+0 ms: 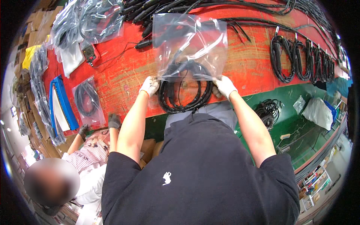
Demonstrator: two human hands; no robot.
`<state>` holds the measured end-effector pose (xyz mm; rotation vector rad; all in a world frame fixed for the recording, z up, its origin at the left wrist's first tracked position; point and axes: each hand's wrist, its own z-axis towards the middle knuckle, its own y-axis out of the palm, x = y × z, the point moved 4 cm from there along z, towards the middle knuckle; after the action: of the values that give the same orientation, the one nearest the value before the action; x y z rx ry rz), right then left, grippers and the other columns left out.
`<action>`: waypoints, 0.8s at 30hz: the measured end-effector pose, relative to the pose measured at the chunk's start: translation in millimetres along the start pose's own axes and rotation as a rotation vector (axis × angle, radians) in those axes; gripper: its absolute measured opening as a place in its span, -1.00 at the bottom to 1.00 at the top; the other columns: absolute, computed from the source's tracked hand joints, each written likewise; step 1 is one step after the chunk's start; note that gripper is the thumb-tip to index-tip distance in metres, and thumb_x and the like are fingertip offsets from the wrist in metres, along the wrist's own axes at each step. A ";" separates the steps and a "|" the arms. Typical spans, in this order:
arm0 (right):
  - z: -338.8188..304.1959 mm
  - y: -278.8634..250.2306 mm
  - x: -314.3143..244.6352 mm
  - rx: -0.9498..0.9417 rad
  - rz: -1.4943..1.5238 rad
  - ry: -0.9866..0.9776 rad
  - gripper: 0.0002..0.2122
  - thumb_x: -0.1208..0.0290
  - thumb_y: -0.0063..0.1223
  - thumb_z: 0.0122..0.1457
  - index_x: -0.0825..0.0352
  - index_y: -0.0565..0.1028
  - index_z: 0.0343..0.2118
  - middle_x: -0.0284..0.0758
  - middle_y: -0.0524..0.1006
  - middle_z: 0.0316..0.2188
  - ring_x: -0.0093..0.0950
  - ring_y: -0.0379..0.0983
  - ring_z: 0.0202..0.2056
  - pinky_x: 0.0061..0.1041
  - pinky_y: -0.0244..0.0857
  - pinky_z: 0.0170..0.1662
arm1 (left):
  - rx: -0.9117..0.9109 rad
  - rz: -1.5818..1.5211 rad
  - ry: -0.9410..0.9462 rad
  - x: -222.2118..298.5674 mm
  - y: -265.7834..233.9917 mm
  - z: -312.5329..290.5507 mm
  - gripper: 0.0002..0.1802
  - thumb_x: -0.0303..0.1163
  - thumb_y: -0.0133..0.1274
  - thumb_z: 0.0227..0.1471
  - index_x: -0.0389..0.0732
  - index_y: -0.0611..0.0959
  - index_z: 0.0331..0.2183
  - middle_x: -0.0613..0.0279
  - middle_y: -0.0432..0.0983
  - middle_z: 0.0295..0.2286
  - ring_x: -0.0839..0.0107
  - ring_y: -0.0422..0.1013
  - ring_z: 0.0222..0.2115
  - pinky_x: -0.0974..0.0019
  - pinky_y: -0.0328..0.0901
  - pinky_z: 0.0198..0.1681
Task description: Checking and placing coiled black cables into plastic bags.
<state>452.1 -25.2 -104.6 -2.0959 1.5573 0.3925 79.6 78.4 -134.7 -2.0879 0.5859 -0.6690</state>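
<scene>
**Operator:** Where is the coil?

**Instructor:** The black coil (183,109) is directly in front of you, at the near edge of the red counter (122,80). Its far part shows through the film of the clear bag (210,47); its near part is uncovered. You cannot tell from this view whether the far part is inside the bag or under it.

**Operator:** State of each grip?

**Instructor:** Your left grip (149,86), in a white glove, is closed on the near left corner of the bag. Your right grip (226,87), gloved likewise, is closed on the near right corner. The two are well apart, with the coil between them. The bag spreads away from you toward the far side.

**Operator:** What is located to the left?

**Instructor:** Refer to the bagged coil (87,99), the blue tray (69,108) just beside it, and the meter (89,53) farther away. Clear bags (99,18) lie at the far left. A co-worker's dark-gloved hand (114,121) is at the near edge, to the left of your left forearm.

**Operator:** And to the right?

**Instructor:** A row of black coils (276,62) is at the right end. Beyond the near edge, a loose cable heap (268,112) and a white sack (318,112) are on your right.
</scene>
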 end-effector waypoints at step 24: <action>-36.4 2.7 -8.4 0.347 -0.598 -0.151 -0.61 0.12 -0.10 0.23 0.37 0.61 -0.22 0.05 0.61 -0.19 0.00 0.56 -0.09 -0.09 0.37 0.05 | -0.090 -0.202 -0.242 -15.4 21.5 1.4 -0.72 -0.41 -0.10 0.13 -0.20 0.71 -0.43 -0.05 0.65 -0.38 0.02 0.58 -0.30 0.08 0.44 -0.21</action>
<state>444.7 -38.9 -70.6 -2.0686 0.7839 0.0551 65.5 77.2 -157.1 -2.2905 0.2763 -0.4987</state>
